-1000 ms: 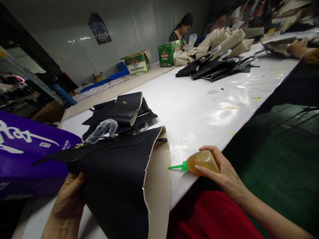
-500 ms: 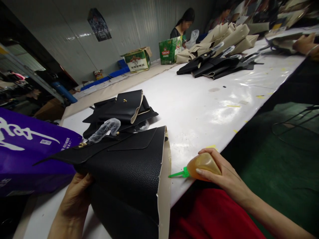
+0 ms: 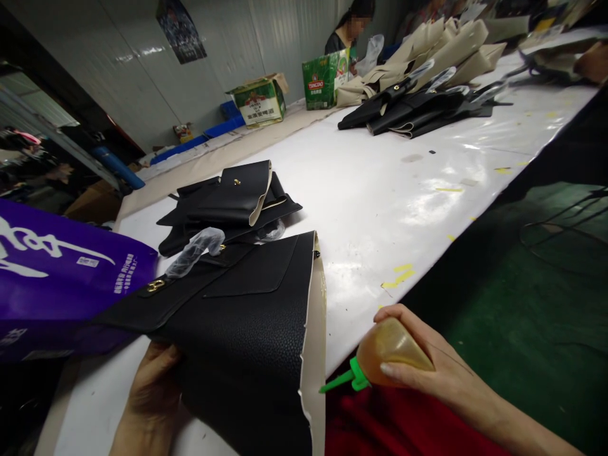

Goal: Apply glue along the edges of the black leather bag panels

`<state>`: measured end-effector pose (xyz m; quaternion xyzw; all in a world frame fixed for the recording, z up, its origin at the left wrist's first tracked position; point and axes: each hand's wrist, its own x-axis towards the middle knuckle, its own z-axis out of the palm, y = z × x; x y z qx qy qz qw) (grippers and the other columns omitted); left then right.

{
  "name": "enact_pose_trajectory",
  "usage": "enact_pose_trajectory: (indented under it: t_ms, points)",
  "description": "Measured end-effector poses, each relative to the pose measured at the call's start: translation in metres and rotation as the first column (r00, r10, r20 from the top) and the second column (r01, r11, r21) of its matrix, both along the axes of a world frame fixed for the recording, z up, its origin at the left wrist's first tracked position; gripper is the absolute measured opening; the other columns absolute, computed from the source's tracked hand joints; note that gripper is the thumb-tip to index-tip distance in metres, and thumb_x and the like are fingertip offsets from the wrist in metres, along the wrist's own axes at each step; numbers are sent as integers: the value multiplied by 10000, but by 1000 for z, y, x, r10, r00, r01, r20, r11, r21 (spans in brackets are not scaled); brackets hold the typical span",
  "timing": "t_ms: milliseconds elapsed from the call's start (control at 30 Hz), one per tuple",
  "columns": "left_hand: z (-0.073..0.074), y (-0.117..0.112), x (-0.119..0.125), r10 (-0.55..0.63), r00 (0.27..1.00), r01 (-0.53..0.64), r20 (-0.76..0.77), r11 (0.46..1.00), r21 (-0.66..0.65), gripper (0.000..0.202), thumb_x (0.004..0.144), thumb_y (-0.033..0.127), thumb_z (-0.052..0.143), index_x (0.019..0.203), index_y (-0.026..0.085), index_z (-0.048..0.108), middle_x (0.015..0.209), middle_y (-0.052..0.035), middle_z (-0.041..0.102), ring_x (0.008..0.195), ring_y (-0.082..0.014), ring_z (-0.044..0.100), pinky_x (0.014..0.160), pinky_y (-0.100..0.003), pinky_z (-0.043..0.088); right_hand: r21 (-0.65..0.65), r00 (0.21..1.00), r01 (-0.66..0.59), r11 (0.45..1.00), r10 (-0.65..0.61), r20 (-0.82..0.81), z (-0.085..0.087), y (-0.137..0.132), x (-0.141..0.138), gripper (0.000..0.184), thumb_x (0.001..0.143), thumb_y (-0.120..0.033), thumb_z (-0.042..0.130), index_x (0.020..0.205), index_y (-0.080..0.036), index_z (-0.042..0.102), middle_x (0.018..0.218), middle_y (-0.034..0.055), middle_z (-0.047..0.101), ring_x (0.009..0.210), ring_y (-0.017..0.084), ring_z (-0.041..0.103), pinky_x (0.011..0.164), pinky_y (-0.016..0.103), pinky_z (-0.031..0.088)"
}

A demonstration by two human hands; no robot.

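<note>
A black leather bag piece (image 3: 242, 329) with a pale raw edge is held up at the near left of the table. My left hand (image 3: 154, 383) grips it from below, its thumb showing and its other fingers hidden behind the leather. A plastic-wrapped handle (image 3: 197, 252) and gold fittings (image 3: 155, 286) sit along its upper side. In my right hand (image 3: 413, 354) is a squeeze bottle of amber liquid (image 3: 392, 351), closed between thumb and fingers. Its green nozzle (image 3: 339, 380) points left, with the tip at the pale edge.
More black bag pieces (image 3: 232, 196) lie stacked just beyond. A purple bag (image 3: 71, 272) stands at left. Further off are black bags (image 3: 418, 111), beige pieces (image 3: 441, 50), green cartons (image 3: 325, 79) and a seated person (image 3: 349, 28). Another person's hand (image 3: 593, 62) is at far right.
My right hand and the bottle have moved down along the pale edge, toward me. The black bag piece stays in my left hand, and the view has shifted slightly.
</note>
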<state>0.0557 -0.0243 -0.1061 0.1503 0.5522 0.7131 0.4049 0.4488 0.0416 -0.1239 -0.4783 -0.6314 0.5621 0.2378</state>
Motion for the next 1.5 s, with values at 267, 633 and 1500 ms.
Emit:
enact_pose_trajectory:
  t_ms: [267,633,1500]
  points:
    - [-13,-11,-4,3,997,-4,71,1000,8,538,463,110,689,968,277,771,918,-22,767,681,-245,729,647,-304,604,-38,999,10,999,-11,-32,-1,-14,0,477,797,-512,661,1137,-281,418,934,-14,621,794,201,606,701,281,489]
    - [-12,-14,-2,62,986,-60,155,998,-19,473,390,84,671,805,276,792,739,-17,762,552,-236,701,567,-319,608,139,990,138,981,-142,24,-6,-8,-1,450,816,-496,655,1140,-285,424,965,-10,568,804,190,576,709,277,483]
    - [-39,-27,-35,-271,935,233,230,956,180,443,559,95,667,951,268,782,826,-43,770,715,-278,728,688,-353,618,121,994,90,989,-96,42,1,11,-6,450,791,-510,669,1114,-270,467,939,0,593,820,212,586,711,295,478]
